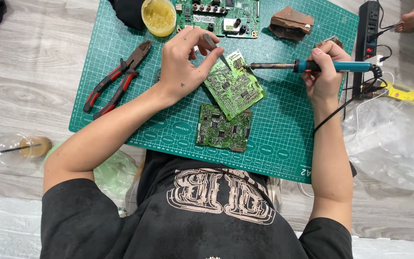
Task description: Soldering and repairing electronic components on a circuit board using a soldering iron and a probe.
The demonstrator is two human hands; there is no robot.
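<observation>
Grey wood-look flooring carries a green cutting mat (283, 129), and every place below is given from that mat. Near its middle lies a green circuit board (235, 88), tilted, its lower corner overlapping a second green board (224, 129) that lies flat toward the mat's near edge. The left hand (185, 64) rests just above the tilted board, fingers pinched closed around slim metal tweezers (215, 47) whose tips point down at the board's upper corner. The right hand (324, 69) is over the mat's right part, closed in a fist around the blue handle of a soldering iron (307, 65); the iron lies level and its tip meets the same upper corner of the tilted board, beside the tweezer tips. On the mat's left part lie red-handled pliers (116, 81). At the mat's far edge sit a round yellow tub of paste (158, 17), a larger circuit board (219, 14) and a brown sponge-like lump (291, 23). Off the mat's right edge lie a black power strip (367, 29) and crumpled clear plastic (394, 144).
</observation>
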